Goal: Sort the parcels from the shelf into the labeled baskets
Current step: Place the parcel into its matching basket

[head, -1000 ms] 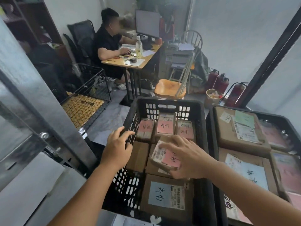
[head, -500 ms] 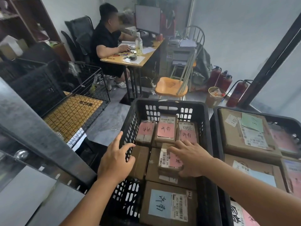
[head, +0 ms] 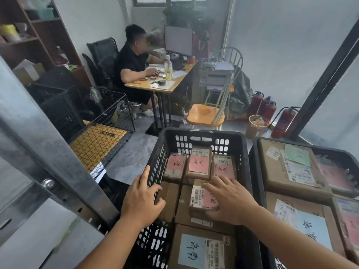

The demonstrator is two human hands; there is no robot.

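Observation:
A black plastic basket point(head: 204, 133) stands in front of me, packed with cardboard parcels. My right hand point(head: 233, 200) lies inside it, thumb and fingers spanning a small parcel with a pink label point(head: 201, 199) that rests on top of other boxes. Three pink-labelled parcels point(head: 198, 164) stand in a row at the basket's far end. A blue-labelled parcel point(head: 194, 249) lies at the near end. My left hand point(head: 141, 202) grips the basket's left rim, thumb outside and fingers over the edge.
A second black basket point(head: 254, 152) with larger parcels stands to the right. The metal shelf frame point(head: 38, 136) rises at my left. Beyond are a wire cage point(head: 101, 136), a wooden chair point(head: 206, 115), fire extinguishers point(head: 281, 123) and a person point(head: 132, 65) seated at a desk.
My right hand lowered the small pink-labelled parcel from above the boxes down onto the stack in the basket. My left hand stayed on the rim.

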